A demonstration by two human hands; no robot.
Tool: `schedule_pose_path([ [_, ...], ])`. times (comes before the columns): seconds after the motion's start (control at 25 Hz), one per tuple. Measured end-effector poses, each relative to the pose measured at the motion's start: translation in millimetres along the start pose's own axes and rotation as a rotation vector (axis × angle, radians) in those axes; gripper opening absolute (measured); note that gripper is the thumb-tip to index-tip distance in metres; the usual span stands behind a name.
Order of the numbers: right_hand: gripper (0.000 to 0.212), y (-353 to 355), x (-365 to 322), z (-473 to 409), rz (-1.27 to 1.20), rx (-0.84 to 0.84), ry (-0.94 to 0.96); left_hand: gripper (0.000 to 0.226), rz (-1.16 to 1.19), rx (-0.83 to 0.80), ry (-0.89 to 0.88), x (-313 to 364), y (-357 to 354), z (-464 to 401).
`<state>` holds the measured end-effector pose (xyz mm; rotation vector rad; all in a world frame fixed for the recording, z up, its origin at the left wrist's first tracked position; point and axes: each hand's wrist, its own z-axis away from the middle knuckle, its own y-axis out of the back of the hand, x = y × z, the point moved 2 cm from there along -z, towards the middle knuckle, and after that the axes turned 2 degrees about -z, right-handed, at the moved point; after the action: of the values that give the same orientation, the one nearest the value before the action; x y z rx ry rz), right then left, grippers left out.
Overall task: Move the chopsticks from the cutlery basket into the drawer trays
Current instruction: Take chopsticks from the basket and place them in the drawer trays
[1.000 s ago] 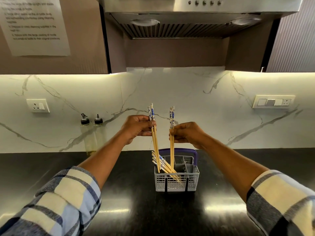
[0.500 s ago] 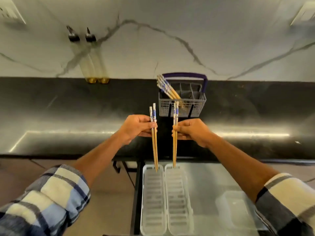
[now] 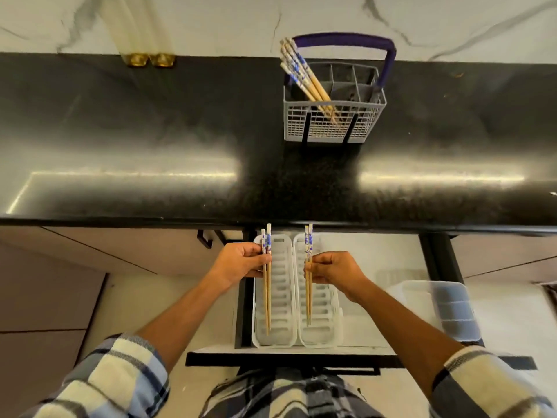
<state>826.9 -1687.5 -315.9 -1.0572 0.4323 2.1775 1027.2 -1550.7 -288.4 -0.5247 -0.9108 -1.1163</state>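
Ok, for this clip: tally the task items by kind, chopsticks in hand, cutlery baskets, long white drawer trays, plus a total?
Chopsticks in the left hand: 2
Chopsticks in the right hand: 2
Cutlery basket: 1
Long white drawer trays: 2
Total: 7
More chopsticks stand bundled in the basket; too overlapped to count.

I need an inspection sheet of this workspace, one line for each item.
Surface: black countertop, glossy.
Job's things: cutlery basket with chopsticks in basket; two white trays in open drawer.
Clutter: clear container in drawer; two bottles by the wall.
Grippers: left hand holds left pair; right hand holds right pair, each above a tray.
Cables: nothing seen.
Surroundings: marble wall.
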Motion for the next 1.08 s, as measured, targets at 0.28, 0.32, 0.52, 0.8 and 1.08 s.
schedule_pose_path([
  [0.28, 0.014, -7, 36, -6, -0.069, 0.071, -0.094, 0.019, -0.036, 0.009, 0.117, -34, -8, -9],
  [0.32, 0.015, -8, 40, -8, -0.061, 0.073, -0.112, 0.019, -0.047, 0.016, 0.134, -37, -9, -10],
  [0.52, 0.019, -17, 51, -24, -0.01, 0.1, -0.185, 0.023, -0.026, 0.117, 0.21, -45, -11, -27],
  [0.8, 0.01, -20, 62, -45, 0.098, 0.176, -0.272, 0.011, -0.273, 0.212, 0.236, -50, -21, -52],
  [1.08, 0.012, -33, 63, -58, 0.258, 0.294, -0.298, 0.019, -0.801, 0.244, 0.233, -50, -47, -65],
])
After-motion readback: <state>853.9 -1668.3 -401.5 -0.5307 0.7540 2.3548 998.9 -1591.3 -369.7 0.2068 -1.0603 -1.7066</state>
